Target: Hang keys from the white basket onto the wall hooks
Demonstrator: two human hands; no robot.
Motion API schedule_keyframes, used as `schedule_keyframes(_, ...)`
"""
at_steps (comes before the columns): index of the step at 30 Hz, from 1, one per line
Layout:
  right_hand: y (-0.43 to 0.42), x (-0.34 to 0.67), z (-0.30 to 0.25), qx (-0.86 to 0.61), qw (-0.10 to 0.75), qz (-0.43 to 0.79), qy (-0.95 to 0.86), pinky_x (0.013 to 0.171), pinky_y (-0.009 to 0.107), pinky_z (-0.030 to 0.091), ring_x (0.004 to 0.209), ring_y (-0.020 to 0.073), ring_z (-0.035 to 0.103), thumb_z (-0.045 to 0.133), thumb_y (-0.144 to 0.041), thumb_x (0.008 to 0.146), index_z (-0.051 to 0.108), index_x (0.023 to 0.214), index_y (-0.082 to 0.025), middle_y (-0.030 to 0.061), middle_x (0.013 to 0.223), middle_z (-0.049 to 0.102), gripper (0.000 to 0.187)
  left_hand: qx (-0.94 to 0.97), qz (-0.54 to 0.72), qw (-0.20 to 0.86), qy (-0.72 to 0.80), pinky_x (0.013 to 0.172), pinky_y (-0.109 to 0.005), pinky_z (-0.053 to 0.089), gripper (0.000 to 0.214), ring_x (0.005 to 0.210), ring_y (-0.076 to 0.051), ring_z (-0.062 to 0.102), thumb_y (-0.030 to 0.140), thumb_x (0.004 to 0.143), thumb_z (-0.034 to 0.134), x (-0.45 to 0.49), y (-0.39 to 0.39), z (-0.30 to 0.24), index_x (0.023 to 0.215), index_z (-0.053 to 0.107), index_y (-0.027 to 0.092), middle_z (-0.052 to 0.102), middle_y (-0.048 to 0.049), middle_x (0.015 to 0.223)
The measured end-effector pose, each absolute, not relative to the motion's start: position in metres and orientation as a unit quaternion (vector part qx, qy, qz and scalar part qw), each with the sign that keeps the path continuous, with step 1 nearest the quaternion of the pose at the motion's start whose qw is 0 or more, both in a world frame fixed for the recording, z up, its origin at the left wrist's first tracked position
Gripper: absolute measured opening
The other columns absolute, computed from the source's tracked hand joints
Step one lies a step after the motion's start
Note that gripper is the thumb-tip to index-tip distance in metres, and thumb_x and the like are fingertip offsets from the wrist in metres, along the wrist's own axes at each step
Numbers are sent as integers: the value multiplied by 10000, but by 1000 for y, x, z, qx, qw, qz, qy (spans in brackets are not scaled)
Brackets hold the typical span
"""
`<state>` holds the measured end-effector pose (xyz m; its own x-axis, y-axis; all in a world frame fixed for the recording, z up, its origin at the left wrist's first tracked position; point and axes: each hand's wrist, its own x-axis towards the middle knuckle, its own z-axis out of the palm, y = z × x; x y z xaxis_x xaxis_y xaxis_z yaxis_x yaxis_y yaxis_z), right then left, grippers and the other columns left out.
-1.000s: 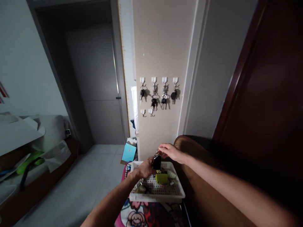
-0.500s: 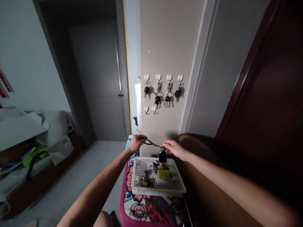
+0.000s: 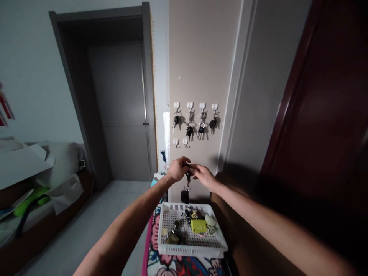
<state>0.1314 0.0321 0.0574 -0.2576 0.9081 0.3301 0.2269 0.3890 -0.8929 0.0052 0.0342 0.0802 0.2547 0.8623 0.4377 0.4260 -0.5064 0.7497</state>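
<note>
A black car key fob (image 3: 185, 196) hangs by its ring from a dark keychain strap (image 3: 188, 178). My left hand (image 3: 177, 169) pinches the top of the strap loop. Meeting it from the other side, my right hand (image 3: 202, 176) has its fingers closed on the same part; the exact grip is partly hidden. The fob dangles just above the back rim of a white plastic basket (image 3: 189, 251). Inside that basket lie a yellow-green key case (image 3: 198, 226), a brownish round item (image 3: 173, 239) with a ring, and some other small keychains.
Bunches of keys (image 3: 189, 132) hang from white wall hooks (image 3: 190, 105) in an upper row. Two lower hooks (image 3: 185, 142) bear nothing. The basket stands on a flower-patterned cover (image 3: 155, 234). A grey door (image 3: 117, 115) is at left, a brown rounded surface (image 3: 230, 188) at right.
My hands have come together, the right one moving left to the strap's top. The fob now hangs straight down below them. The view has tilted up slightly.
</note>
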Motion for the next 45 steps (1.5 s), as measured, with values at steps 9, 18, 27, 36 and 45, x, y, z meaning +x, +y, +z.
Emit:
schedule_keyframes(9,69,114,66,-434,504,337,-666,503,215,372,551,89,467,426,-304,619,523,696,-137,-2,596,520,208,705,447,207,510,511,-168,374,315,553,-62,463,149,583,459,-10,51,74,898,454,152,545,-22,744)
schedule_keyframes(18,141,111,83,-546,518,256,-607,476,188,389,605,105,519,403,-294,636,530,754,-149,29,699,568,226,710,371,326,502,472,-158,355,279,518,-56,448,126,572,438,-12,54,25,848,482,123,542,-18,684)
schedule_keyframes(27,162,114,70,-606,462,193,-618,504,223,399,603,133,537,442,-290,620,563,726,-153,46,684,591,211,708,322,391,493,466,-171,347,286,520,-66,450,147,567,435,-11,40,-5,846,486,118,545,-16,672)
schedule_keyframes(36,90,137,39,-573,295,105,-757,616,214,369,703,127,514,490,-213,588,568,773,-173,25,775,590,205,712,264,389,523,518,-183,372,276,565,-79,468,183,598,427,-21,-6,-56,860,485,117,544,-23,706)
schedule_keyframes(45,0,164,-38,-520,0,134,-843,496,204,327,616,145,510,609,-211,383,570,624,-194,16,667,576,245,790,180,215,546,748,-225,337,432,870,-149,438,120,568,448,-2,-15,-69,995,436,185,474,-49,992)
